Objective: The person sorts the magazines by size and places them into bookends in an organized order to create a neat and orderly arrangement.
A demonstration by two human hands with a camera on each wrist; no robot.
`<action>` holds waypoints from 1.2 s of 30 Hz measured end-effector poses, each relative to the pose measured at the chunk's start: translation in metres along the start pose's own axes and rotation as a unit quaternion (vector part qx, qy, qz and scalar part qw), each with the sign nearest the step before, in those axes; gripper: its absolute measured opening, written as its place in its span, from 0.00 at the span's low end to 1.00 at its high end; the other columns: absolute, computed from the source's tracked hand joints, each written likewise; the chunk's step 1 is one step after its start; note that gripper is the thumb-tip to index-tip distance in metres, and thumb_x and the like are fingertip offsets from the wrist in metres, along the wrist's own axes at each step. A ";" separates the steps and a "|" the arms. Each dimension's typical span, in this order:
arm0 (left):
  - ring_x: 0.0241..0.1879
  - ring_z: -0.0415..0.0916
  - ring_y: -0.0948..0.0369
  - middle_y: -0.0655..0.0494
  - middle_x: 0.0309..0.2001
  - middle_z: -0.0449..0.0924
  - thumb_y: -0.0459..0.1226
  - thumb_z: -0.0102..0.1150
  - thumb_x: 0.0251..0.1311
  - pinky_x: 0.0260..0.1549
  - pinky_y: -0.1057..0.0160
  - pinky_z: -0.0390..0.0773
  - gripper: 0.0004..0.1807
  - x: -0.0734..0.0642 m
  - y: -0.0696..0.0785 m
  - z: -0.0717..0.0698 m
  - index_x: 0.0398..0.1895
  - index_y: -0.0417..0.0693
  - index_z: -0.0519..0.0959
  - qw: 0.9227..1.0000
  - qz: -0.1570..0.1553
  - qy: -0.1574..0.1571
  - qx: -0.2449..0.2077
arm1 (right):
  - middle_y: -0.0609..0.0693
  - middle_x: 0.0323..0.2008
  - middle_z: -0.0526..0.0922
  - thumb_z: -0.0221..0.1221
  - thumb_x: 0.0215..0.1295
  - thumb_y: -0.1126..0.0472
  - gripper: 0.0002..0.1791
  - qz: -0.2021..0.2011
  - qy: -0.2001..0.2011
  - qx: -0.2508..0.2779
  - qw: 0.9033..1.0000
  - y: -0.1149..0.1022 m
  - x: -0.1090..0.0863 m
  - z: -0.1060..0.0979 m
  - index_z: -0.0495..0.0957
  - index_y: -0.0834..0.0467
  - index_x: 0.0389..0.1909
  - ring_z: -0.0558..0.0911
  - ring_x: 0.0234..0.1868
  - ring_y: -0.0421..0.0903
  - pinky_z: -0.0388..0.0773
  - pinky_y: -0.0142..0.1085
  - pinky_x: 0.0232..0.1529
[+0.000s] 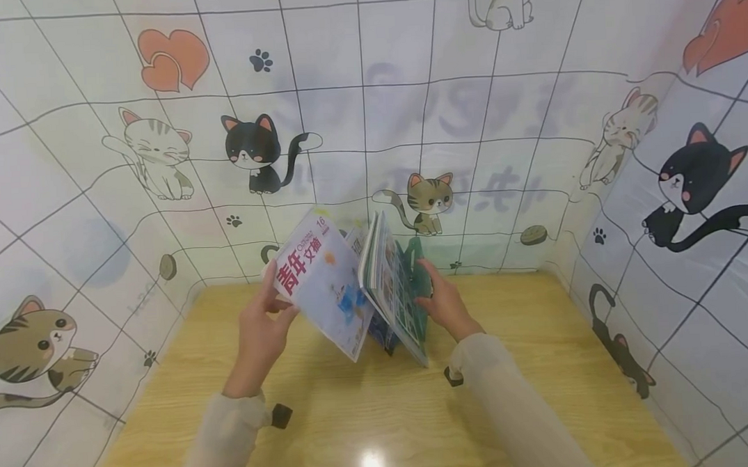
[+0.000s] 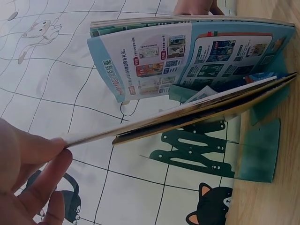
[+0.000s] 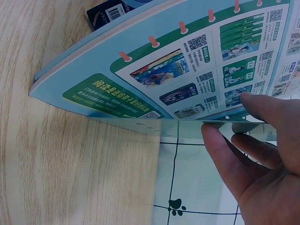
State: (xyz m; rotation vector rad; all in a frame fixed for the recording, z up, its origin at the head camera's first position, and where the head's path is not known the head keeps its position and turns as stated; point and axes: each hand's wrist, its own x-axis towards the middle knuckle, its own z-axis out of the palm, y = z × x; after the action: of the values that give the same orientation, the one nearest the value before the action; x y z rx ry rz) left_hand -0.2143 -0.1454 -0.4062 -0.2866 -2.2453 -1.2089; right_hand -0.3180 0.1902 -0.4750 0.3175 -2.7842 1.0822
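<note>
My left hand (image 1: 262, 332) pinches the left edge of a white magazine (image 1: 326, 284) with red title characters, which tilts to the left. In the left wrist view, thumb and fingers hold its edge (image 2: 93, 136). Several upright magazines (image 1: 385, 275) with a light-blue back cover lean to the right of it. A green expanding bookend (image 2: 192, 150) with a lattice back stands around them. At its right side panel (image 1: 418, 277), my right hand (image 1: 446, 305) grips the edge, thumb on the inner side next to the light-blue cover (image 3: 187, 70).
Between the magazines sits a dark blue item (image 3: 110, 14) with a barcode, mostly hidden. Everything stands on a wood-grain table (image 1: 357, 415). A white gridded sheet printed with cats (image 1: 363, 122) hangs behind and along both sides.
</note>
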 end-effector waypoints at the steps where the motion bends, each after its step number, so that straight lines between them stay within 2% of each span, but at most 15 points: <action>1: 0.33 0.79 0.58 0.47 0.55 0.80 0.24 0.65 0.55 0.24 0.69 0.71 0.49 0.001 0.000 0.000 0.75 0.66 0.56 1.000 0.006 0.007 -0.001 | 0.62 0.67 0.67 0.69 0.57 0.67 0.50 0.001 -0.001 0.001 1.000 0.000 0.000 0.000 0.51 0.45 0.75 0.81 0.46 0.61 0.78 0.53 0.46; 4: 0.33 0.79 0.57 0.47 0.56 0.79 0.23 0.65 0.54 0.18 0.69 0.70 0.49 0.002 0.003 0.002 0.75 0.65 0.57 1.000 0.010 0.021 -0.004 | 0.63 0.67 0.67 0.69 0.57 0.67 0.50 0.000 -0.003 0.000 1.000 0.000 0.000 0.000 0.50 0.45 0.75 0.83 0.41 0.58 0.79 0.52 0.44; 8: 0.32 0.79 0.57 0.47 0.57 0.79 0.23 0.66 0.54 0.15 0.68 0.70 0.49 0.006 0.007 0.007 0.75 0.65 0.57 0.999 0.005 0.033 0.002 | 0.63 0.66 0.68 0.69 0.57 0.67 0.50 -0.002 0.000 -0.004 1.000 0.000 0.001 0.000 0.51 0.46 0.75 0.82 0.27 0.49 0.81 0.48 0.37; 12: 0.29 0.78 0.58 0.47 0.55 0.79 0.23 0.66 0.53 0.16 0.68 0.72 0.49 0.011 0.008 0.015 0.75 0.63 0.58 0.999 0.017 0.043 0.007 | 0.63 0.64 0.70 0.69 0.57 0.67 0.50 -0.002 0.004 -0.008 1.000 0.001 0.002 -0.001 0.51 0.45 0.75 0.79 0.22 0.46 0.80 0.46 0.33; 15: 0.28 0.79 0.59 0.46 0.54 0.80 0.22 0.66 0.52 0.21 0.67 0.76 0.48 0.012 0.007 0.020 0.75 0.61 0.59 0.999 0.027 0.046 0.003 | 0.64 0.60 0.74 0.69 0.56 0.67 0.50 -0.003 0.003 -0.009 1.000 0.002 0.002 -0.001 0.51 0.45 0.75 0.78 0.20 0.45 0.80 0.45 0.32; 19: 0.29 0.81 0.58 0.45 0.53 0.81 0.21 0.65 0.52 0.28 0.65 0.81 0.48 0.013 0.003 0.027 0.74 0.59 0.60 0.999 0.023 0.045 -0.006 | 0.65 0.57 0.76 0.69 0.57 0.66 0.50 -0.005 -0.001 -0.006 1.000 0.001 0.001 -0.001 0.51 0.45 0.75 0.79 0.22 0.47 0.80 0.47 0.35; 23: 0.30 0.81 0.57 0.44 0.54 0.80 0.20 0.65 0.51 0.27 0.63 0.82 0.48 0.014 -0.001 0.034 0.74 0.59 0.60 0.999 0.017 0.044 -0.009 | 0.65 0.61 0.73 0.69 0.57 0.66 0.50 -0.005 -0.002 -0.004 1.000 0.000 0.000 -0.001 0.51 0.45 0.75 0.82 0.30 0.51 0.81 0.50 0.40; 27: 0.31 0.81 0.56 0.45 0.55 0.79 0.22 0.65 0.52 0.25 0.61 0.81 0.47 0.015 -0.004 0.042 0.74 0.59 0.60 0.999 0.022 0.037 0.007 | 0.63 0.65 0.69 0.69 0.57 0.66 0.50 -0.002 0.000 -0.002 1.000 0.000 0.000 0.000 0.50 0.45 0.75 0.83 0.34 0.54 0.80 0.51 0.41; 29: 0.30 0.82 0.57 0.45 0.53 0.81 0.23 0.64 0.53 0.24 0.61 0.80 0.47 0.016 -0.005 0.046 0.75 0.59 0.59 0.999 0.025 0.029 0.024 | 0.63 0.66 0.68 0.69 0.57 0.66 0.50 -0.001 0.002 -0.004 1.000 0.000 0.000 0.000 0.51 0.44 0.75 0.83 0.36 0.55 0.80 0.50 0.41; 31: 0.28 0.82 0.57 0.44 0.46 0.84 0.23 0.64 0.53 0.23 0.61 0.79 0.46 0.016 -0.006 0.050 0.75 0.58 0.59 0.999 0.033 0.021 0.033 | 0.63 0.65 0.69 0.69 0.57 0.66 0.50 0.001 0.002 -0.006 1.000 -0.001 0.000 0.000 0.51 0.44 0.75 0.83 0.34 0.54 0.81 0.49 0.38; 36: 0.25 0.80 0.59 0.47 0.32 0.84 0.23 0.63 0.53 0.20 0.62 0.76 0.47 0.017 -0.007 0.059 0.75 0.59 0.59 0.998 0.030 0.004 0.049 | 0.64 0.61 0.73 0.69 0.57 0.66 0.50 0.004 -0.003 -0.004 1.000 -0.001 0.001 0.000 0.51 0.44 0.75 0.78 0.20 0.48 0.78 0.43 0.28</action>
State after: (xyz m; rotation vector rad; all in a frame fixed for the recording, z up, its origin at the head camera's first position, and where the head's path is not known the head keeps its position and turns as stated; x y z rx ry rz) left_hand -0.2539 -0.1021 -0.4264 -0.3077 -2.2642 -1.0638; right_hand -0.3181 0.1892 -0.4738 0.3081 -2.7969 1.0723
